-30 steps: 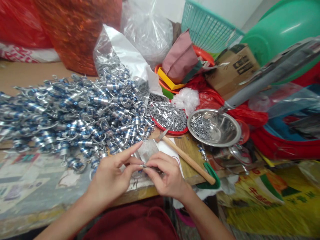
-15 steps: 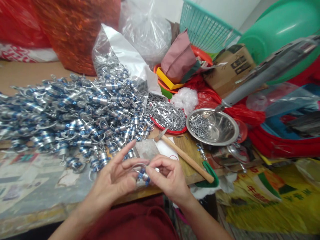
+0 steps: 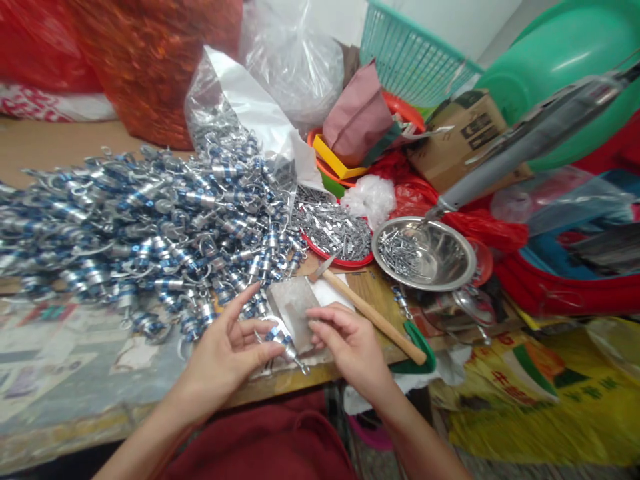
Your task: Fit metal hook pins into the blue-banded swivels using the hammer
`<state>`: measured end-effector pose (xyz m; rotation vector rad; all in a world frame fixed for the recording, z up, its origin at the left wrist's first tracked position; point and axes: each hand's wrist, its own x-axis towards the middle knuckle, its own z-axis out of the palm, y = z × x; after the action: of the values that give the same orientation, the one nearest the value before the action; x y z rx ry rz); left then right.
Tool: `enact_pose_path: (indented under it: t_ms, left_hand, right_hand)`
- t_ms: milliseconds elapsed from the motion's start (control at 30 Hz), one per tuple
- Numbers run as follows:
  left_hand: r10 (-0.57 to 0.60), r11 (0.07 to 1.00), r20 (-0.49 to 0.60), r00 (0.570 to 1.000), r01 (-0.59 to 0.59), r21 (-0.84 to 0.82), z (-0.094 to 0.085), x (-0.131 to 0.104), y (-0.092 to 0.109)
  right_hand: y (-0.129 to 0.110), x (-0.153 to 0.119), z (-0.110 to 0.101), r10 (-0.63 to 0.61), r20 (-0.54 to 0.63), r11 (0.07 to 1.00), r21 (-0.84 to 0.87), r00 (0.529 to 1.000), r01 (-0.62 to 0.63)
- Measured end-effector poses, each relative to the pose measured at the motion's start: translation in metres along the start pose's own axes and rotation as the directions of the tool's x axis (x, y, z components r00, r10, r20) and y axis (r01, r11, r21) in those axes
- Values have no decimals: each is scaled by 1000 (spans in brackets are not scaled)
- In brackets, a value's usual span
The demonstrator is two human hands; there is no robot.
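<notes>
I'm seeing silver and blue on the held fitting (image 3: 281,336), and the heap (image 3: 150,227) is glinting likewise. The basket (image 3: 410,53) is showing turquoise, the basin (image 3: 580,60) is shining green, the yellow bag (image 3: 530,433) is displaying red lettering.

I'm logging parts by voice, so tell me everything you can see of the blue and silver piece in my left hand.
The blue and silver piece looks like shiny metal: a body with blue bands, a pale curved loop at its upper end, and a thin stem ending in a small ring. It slants down to the right, held by the left hand with the thumb against it, near the gray block. The right hand is apart from it. Finer detail is blurred.
</notes>
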<state>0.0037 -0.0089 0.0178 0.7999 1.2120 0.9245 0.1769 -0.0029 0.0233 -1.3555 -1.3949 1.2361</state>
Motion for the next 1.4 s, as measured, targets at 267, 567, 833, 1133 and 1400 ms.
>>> enact_pose_path:
  t_ms: [267,567,833,1133,1400]
  left_hand:
    - [16,996,117,993,-26,83,1,7,7]
    - [14,1000,186,982,-8,-28,-2,17,6]
    - [6,995,181,984,13,-101,-5,19,-1]
    - [-41,924,145,989,93,-371,3,11,-15]
    - [-29,935,68,997,51,-351,6,9,-12]
  right_hand:
    - [0,-2,-3,-201,-42,937,-298,979,179]
    - [0,-5,-4,-422,118,782,-454,899,427]
    - [12,-10,-5,-616,445,401,-533,650,745]
    - [11,-12,-5,-601,406,455,-535,689,712]
    - [-3,-1,11,-535,84,666,-572,841,480]
